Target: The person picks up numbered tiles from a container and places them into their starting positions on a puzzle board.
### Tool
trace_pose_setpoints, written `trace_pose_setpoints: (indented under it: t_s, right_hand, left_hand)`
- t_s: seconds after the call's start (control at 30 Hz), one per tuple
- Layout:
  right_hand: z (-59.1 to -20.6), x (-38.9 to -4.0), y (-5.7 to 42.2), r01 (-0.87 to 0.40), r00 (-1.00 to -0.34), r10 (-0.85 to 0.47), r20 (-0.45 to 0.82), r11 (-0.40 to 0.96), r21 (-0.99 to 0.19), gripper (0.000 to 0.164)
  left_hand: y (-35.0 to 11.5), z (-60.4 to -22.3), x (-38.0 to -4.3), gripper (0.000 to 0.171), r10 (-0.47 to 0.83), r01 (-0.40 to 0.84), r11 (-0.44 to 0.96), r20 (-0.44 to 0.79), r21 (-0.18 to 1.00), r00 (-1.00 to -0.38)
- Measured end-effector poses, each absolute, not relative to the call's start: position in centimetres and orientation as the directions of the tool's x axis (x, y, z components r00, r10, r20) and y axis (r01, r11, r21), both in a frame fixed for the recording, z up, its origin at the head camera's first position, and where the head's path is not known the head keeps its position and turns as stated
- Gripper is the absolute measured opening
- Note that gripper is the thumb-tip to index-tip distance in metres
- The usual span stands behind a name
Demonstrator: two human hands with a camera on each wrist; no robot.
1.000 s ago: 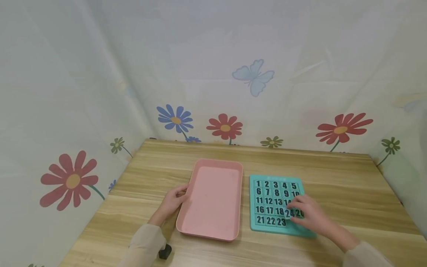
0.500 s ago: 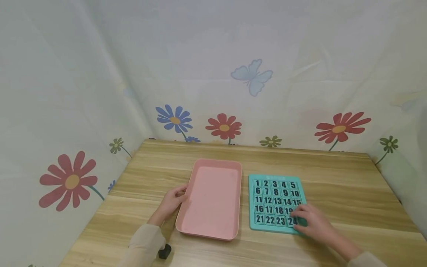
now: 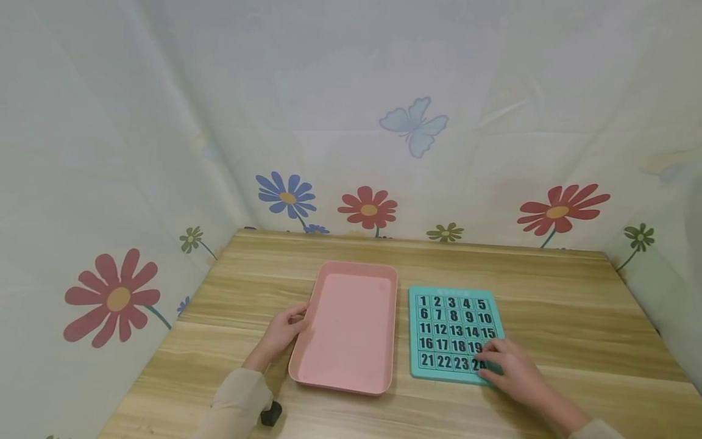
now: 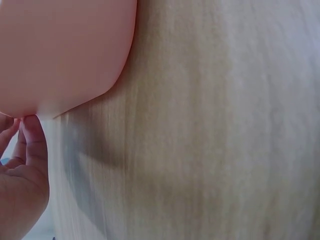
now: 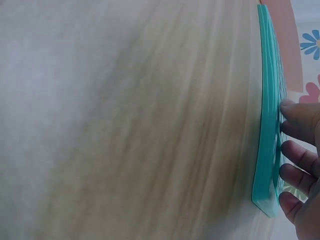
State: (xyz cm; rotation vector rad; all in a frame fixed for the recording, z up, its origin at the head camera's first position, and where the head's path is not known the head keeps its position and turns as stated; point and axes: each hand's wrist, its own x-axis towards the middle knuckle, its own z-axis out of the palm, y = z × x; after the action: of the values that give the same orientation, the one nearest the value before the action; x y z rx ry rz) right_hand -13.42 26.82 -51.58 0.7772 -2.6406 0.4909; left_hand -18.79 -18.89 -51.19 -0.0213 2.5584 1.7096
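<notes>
My left hand [image 3: 278, 337] holds the left rim of a shallow pink tray [image 3: 350, 329], thumb and fingers at its edge. In the left wrist view that hand [image 4: 25, 175] meets the underside edge of the tray [image 4: 65, 50]. To the tray's right lies a teal number puzzle board [image 3: 414, 335] with rows of black-numbered tiles. Fingertips of my right hand [image 3: 515, 373] touch the tile marked 24 [image 3: 478, 365] in the bottom row, covering the board's lower right corner. Seen side-on in the right wrist view, the fingers [image 5: 299, 152] rest over the board [image 5: 266, 125].
Both things lie on a wood-grain table [image 3: 559, 292]. A small black object [image 3: 271, 414] sits by the left sleeve [image 3: 238, 399]. Behind the table hangs a pale curtain [image 3: 307, 79] printed with flowers and a butterfly.
The tile 24 was pinched above the lower right of the board; it came down into the bottom row beside 23. My right fingers now rest on it. The left hand stays put.
</notes>
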Motion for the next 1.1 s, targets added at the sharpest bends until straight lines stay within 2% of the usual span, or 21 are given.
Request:
trace_pose_setpoints:
  t_s: [0.6, 0.93, 1.03, 1.1]
  right_hand:
    - [-50.3, -14.6, 28.5, -0.546, -0.778, -0.349, 0.523, 0.788, -0.285, 0.021]
    - [-49.4, -14.6, 29.4, -0.463, -0.853, -0.302, 0.425, 0.813, -0.352, 0.02]
    - [-48.8, -15.2, 29.8, -0.45, -0.863, -0.288, 0.416, 0.812, -0.372, 0.023]
    - [-48.2, -15.8, 30.3, -0.427, -0.872, -0.268, 0.409, 0.826, -0.369, 0.028]
  left_hand:
    - [-18.1, -50.3, -18.3, 0.044, 0.03, -0.047, 0.387, -0.064, 0.921, -0.998]
    - [-18.6, -49.6, -18.6, 0.046, 0.031, -0.065, 0.474, -0.091, 0.878, -0.995]
    - [-19.2, -48.9, -18.9, 0.047, 0.012, -0.047, 0.523, -0.062, 0.851, -0.998]
    - [-19.7, -48.2, -19.2, 0.045, -0.007, -0.006, 0.566, -0.002, 0.824, -1.0]
